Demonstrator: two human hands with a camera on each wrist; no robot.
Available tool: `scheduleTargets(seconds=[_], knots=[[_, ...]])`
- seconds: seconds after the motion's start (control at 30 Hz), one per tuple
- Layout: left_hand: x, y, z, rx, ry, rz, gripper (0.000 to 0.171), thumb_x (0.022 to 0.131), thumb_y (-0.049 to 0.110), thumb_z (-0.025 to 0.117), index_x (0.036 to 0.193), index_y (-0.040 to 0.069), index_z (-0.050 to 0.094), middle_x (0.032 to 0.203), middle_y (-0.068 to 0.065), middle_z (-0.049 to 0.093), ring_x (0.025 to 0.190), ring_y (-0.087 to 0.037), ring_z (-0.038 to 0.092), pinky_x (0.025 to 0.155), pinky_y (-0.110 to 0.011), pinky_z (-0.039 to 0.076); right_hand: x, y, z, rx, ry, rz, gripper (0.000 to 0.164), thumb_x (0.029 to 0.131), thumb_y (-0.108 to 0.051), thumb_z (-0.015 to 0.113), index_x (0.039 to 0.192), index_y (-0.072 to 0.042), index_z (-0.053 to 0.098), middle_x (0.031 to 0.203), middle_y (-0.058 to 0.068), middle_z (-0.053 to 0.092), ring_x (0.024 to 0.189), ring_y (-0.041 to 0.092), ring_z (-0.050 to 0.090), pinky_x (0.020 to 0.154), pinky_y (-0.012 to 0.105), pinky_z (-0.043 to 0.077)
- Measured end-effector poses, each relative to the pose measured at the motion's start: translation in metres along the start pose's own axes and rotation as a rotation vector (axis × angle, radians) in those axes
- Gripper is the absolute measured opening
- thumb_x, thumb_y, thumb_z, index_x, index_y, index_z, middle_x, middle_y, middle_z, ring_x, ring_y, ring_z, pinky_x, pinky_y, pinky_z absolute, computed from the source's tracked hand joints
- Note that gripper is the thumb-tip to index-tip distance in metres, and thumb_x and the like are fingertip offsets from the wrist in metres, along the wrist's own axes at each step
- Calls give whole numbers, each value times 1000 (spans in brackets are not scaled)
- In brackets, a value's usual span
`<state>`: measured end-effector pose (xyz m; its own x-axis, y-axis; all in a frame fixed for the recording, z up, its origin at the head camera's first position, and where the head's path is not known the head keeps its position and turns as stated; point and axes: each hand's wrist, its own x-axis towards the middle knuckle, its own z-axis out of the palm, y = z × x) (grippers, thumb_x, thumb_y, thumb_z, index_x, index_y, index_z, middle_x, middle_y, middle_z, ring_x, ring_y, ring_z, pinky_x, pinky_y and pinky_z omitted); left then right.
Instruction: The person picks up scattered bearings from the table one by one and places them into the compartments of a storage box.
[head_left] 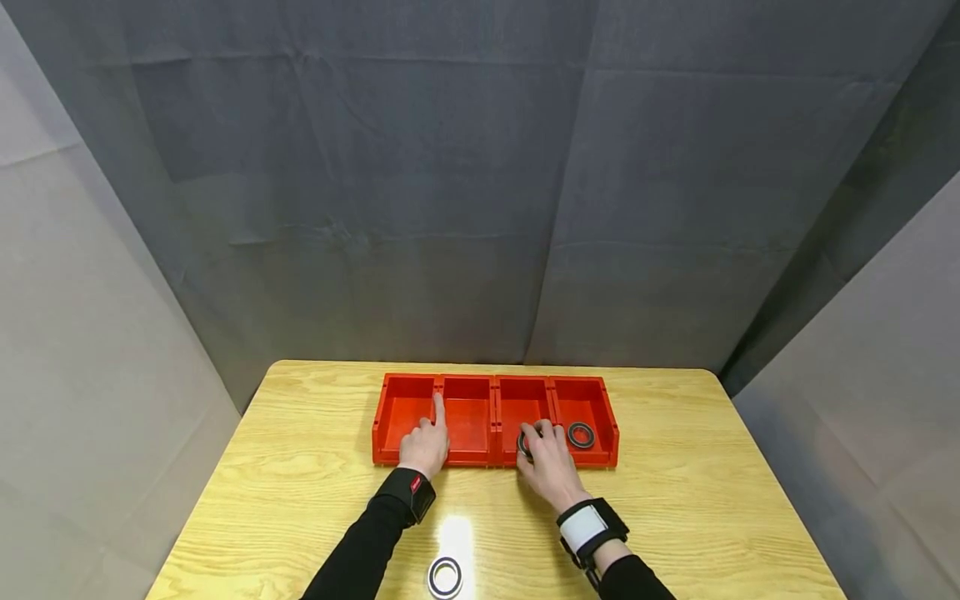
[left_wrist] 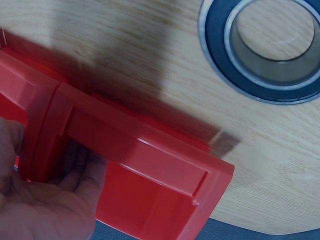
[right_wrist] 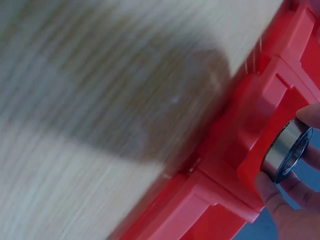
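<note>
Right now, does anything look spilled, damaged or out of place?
Nothing spilled or damaged stands out; the red bins form an even row. One bearing lies apart on the table, outside them.

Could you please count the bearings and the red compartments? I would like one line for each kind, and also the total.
Bearings: 3 (one bearing in the right hand, one bearing in the rightmost red compartment, one bearing on the table)
Red compartments: 4
Total: 7
</note>
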<state>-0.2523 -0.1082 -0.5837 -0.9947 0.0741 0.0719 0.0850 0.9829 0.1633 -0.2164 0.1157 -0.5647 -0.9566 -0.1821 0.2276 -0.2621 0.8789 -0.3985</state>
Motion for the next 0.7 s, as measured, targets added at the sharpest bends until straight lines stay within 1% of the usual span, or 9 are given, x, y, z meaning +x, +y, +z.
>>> scheduleTargets(seconds=[0.1,0.23,0.33,0.47,0.7], knots=[[1,0,1,6,11,4,75,96,23,67,157,4,28,81,-18,63,50,-26,55,47,-39,50,7,-3,0,7,-2,9,45,86,-12,76,129,-3,64,119,20,57,110,40,52,71,44,58],[1,-1,2,7,14,6,75,96,23,67,157,4,28,80,-18,62,50,-27,56,48,-40,51,15,-6,3,7,21,-2,44,85,-10,76,127,-3,65,118,21,57,106,39,52,68,44,58],[1,-1,2,5,22,7,75,95,23,68,156,4,29,79,-18,62,50,-27,56,48,-40,51,21,-8,6,-4,29,0,44,85,-9,77,127,-2,65,118,22,58,103,38,52,70,45,58],[1,-1,1,6,31,5,75,95,23,68,156,4,30,80,-18,62,49,-27,54,47,-39,50,29,-9,8,-16,31,4,43,86,-9,76,127,-2,65,118,23,57,103,39,52,67,46,59],[-2,1,-4,4,25,7,74,95,23,68,156,4,30,81,-18,63,47,-25,53,46,-38,49,42,-9,15,-52,-12,31,41,88,-8,74,128,-2,64,122,26,56,107,42,52,71,50,60]])
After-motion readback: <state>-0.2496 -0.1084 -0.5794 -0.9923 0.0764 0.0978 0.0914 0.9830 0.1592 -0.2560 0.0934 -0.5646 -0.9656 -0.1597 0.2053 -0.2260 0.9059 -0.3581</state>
